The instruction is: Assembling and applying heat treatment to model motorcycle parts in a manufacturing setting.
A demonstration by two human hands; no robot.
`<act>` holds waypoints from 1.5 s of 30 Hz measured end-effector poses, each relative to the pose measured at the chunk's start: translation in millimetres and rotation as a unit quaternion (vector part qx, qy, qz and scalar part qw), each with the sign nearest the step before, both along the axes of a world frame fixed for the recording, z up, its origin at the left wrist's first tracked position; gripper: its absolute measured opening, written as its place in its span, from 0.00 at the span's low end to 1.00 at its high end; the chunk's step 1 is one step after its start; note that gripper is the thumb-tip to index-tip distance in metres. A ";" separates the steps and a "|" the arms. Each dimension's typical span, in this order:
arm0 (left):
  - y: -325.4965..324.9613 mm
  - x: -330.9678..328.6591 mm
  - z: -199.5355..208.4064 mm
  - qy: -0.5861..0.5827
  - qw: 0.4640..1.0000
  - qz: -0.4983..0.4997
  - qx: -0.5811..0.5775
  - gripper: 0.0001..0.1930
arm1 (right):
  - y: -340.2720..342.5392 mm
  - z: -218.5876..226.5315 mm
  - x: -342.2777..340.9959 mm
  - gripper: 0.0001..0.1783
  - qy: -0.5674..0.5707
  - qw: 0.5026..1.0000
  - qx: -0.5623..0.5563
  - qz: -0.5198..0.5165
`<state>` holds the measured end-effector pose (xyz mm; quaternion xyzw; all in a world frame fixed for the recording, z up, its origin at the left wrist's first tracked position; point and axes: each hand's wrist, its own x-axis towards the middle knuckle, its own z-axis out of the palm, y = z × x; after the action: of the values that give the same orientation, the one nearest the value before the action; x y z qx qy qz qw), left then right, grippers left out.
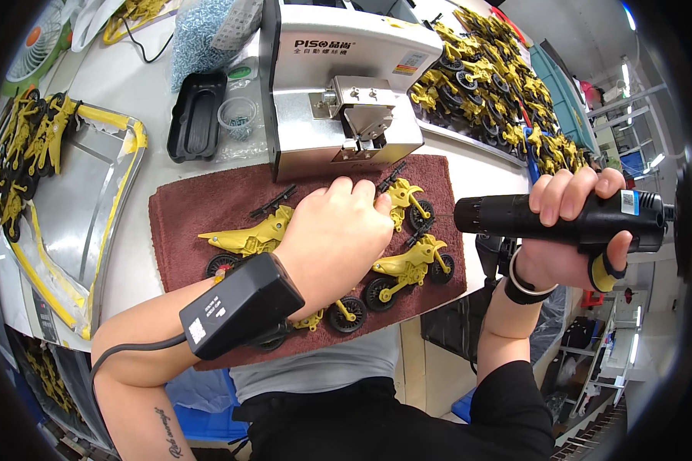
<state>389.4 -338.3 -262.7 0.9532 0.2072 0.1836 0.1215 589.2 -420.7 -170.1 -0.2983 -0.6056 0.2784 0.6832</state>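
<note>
Several yellow toy motorcycles with black wheels and handlebars lie on a brown towel [184, 223]. My left hand [338, 230] is closed on a toy motorcycle [404, 201] near the towel's far right part; its fingers hide much of the toy. In my right hand [569, 207] is a black electric screwdriver [515, 215], held level with its tip pointing left at that toy. Another toy motorcycle [407, 269] lies just nearer, and one more yellow toy motorcycle [250, 234] rests left of my left hand. A black box [242, 303] is strapped on my left wrist.
A metal screw-feeding machine [346, 46] stands behind the towel. Left of it are a black tray [197, 115], a clear cup of screws [238, 115] and a bag of screws [200, 38]. Toy motorcycles pile up in a tray at right [484, 77] and on a taped metal tray [123, 161] at left.
</note>
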 end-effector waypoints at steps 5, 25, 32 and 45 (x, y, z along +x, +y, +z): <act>-0.6 0.3 -0.8 0.000 1.000 0.002 0.003 0.17 | -0.2 -9.5 -5.7 0.27 0.006 1.000 -0.001 0.004; -1.6 0.4 8.7 -0.020 1.000 -0.001 -0.016 0.16 | -15.3 -14.6 -1.8 0.30 0.036 0.998 0.046 -0.012; 9.4 22.4 31.7 -0.074 0.990 -0.119 -0.002 0.08 | -34.2 -18.5 2.7 0.29 0.074 0.994 0.070 -0.045; 6.6 63.7 14.6 0.008 0.961 -0.226 0.160 0.03 | -86.9 -27.8 19.5 0.25 0.167 0.975 0.093 -0.110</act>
<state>453.2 -331.8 -248.1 0.9836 -0.0450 0.1748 0.0039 608.7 -507.7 -197.9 -0.2478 -0.4699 0.1900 0.8257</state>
